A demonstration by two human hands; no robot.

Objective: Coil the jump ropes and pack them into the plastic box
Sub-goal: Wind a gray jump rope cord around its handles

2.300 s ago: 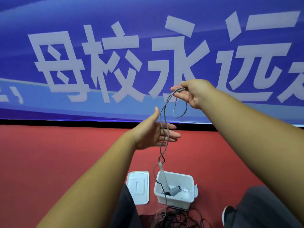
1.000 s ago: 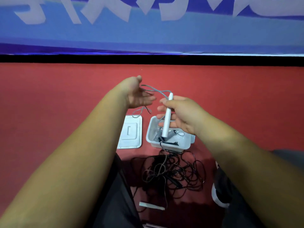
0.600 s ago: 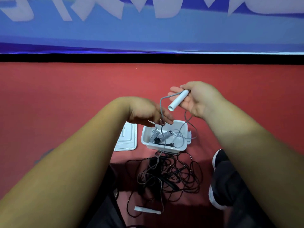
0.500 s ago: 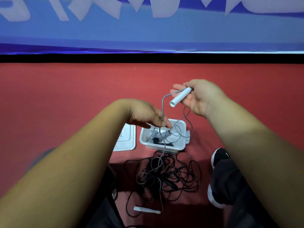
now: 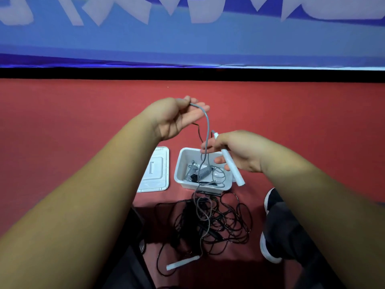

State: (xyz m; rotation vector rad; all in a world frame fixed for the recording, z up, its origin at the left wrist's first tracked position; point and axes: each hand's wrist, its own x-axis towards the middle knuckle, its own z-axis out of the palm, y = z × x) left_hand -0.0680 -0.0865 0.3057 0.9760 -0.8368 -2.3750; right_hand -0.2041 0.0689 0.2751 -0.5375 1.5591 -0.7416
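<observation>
Left grip (image 5: 177,117): pinching grey rope (image 5: 208,128), upper centre.
Right grip (image 5: 239,151): clenched round white handle (image 5: 234,172), above plastic box (image 5: 187,183), centre frame.

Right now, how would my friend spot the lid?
Look down at the red floor below the blue banner and find the white box. The lid lies just left of it, not touching. It is flat and bare, while the box is deep and holds ropes.
</observation>
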